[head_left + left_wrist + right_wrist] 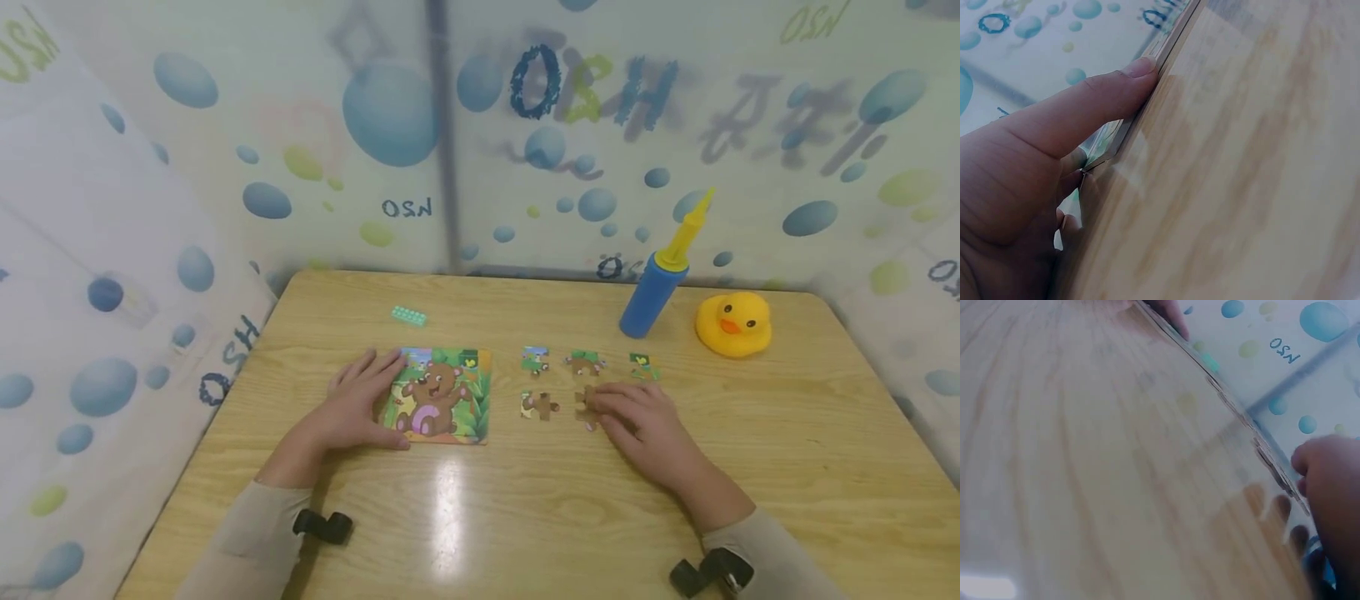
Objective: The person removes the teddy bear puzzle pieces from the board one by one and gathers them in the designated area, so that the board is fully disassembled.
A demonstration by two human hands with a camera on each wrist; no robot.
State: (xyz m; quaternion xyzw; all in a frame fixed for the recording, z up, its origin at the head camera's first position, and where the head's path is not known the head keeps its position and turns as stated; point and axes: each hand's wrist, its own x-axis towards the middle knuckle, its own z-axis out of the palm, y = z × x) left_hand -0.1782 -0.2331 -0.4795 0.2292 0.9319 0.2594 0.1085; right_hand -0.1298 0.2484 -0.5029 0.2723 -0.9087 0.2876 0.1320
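Note:
My left hand (pixel 352 408) rests at the left side of a square bear picture puzzle board (pixel 477 398), fingers spread over its upper left corner and thumb at its lower left. In the left wrist view, the thumb (pixel 1104 100) lies along the board's edge. My right hand (pixel 647 425) pinches a brown jigsaw puzzle piece (pixel 581 402), partly hidden under the fingertips. Around it lie other loose pieces: a brown-and-white one (pixel 540 406) to the left, a blue-green one (pixel 535 360), a bear-head one (pixel 585 363) and a green one (pixel 642 365) behind.
A small turquoise toy brick (pixel 408 316) lies behind the board. Toward the back right stand a blue hand pump (pixel 651 296) with a yellow nozzle and a yellow rubber duck (pixel 735 325). A patterned curtain (pixel 517 225) borders the wooden table (pixel 525 508) at the back and sides.

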